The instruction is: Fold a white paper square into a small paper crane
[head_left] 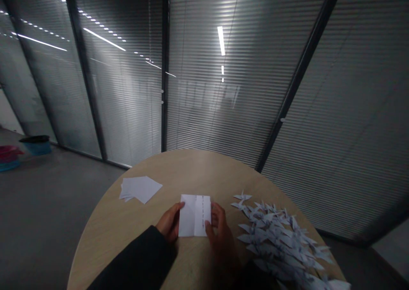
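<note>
Between my two hands is a white sheet of paper (187,217) with a crease down its middle and a column of dark print on its right part. My left hand (171,222) grips its left edge, thumb on top near the upper corner. At the right edge my right hand (220,228) holds it, with the thumb on the lower right and the fingers curled behind. The fingers under the paper are partly hidden. Many folded paper cranes (275,234) lie heaped to the right of my right hand.
A small fanned stack of white paper sheets (140,187) lies on the left of the round wooden table (191,164). Glass partitions with blinds (211,111) stand just behind the table. Blue bins (37,146) are on the floor at far left, one with a red liner.
</note>
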Demonstrator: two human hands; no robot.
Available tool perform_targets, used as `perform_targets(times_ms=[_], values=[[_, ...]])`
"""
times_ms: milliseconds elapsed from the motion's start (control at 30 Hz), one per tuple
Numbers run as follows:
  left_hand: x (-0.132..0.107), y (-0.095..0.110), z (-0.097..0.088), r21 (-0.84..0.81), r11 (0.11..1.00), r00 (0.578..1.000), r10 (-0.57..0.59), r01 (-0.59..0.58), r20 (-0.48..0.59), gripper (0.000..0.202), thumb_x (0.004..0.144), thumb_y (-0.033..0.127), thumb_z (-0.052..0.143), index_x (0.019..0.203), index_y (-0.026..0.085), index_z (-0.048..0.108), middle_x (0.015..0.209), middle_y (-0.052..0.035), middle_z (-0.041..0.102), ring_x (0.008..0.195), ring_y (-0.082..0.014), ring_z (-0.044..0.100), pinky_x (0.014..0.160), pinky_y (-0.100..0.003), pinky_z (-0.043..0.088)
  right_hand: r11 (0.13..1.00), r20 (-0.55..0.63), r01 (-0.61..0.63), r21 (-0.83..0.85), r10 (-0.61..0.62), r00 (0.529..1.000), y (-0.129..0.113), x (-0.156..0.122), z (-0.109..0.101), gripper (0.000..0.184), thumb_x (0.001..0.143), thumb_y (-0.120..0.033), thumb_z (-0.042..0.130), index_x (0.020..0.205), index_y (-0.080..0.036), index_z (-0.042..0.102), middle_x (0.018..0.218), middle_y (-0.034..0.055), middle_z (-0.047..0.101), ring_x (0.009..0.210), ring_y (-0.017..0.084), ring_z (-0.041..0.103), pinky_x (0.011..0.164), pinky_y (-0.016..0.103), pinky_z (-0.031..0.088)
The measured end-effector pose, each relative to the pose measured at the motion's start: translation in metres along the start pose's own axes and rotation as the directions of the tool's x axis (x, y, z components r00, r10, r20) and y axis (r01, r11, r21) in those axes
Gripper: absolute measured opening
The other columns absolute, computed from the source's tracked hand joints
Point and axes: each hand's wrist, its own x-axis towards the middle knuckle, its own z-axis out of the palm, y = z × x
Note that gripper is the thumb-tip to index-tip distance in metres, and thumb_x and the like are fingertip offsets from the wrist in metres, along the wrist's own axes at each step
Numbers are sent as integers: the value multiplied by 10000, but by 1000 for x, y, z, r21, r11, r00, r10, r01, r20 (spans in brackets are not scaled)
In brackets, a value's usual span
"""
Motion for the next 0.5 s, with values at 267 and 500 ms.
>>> perform_targets(times_ms=[267,500], values=[[-3,2,3,-42,998,996,-56,53,-70,404,837,232,469,1177,25,534,858,-159,740,764,-266,714,723,-359,544,843,218,464,-271,-416,883,-19,7,-17,435,810,-30,385,1119,-252,597,1416,44,450,1365,240,297,1057,513,335],[-7,7,9,65,998,988,-14,25,-156,385,824,254,480,1111,17,580,773,-138,741,630,-244,696,588,-317,521,844,462,499,-194,-371,806,-32,8,-27,485,760,-306,677,1218,-223,540,1366,85,510,1327,310,359,1077,576,287]])
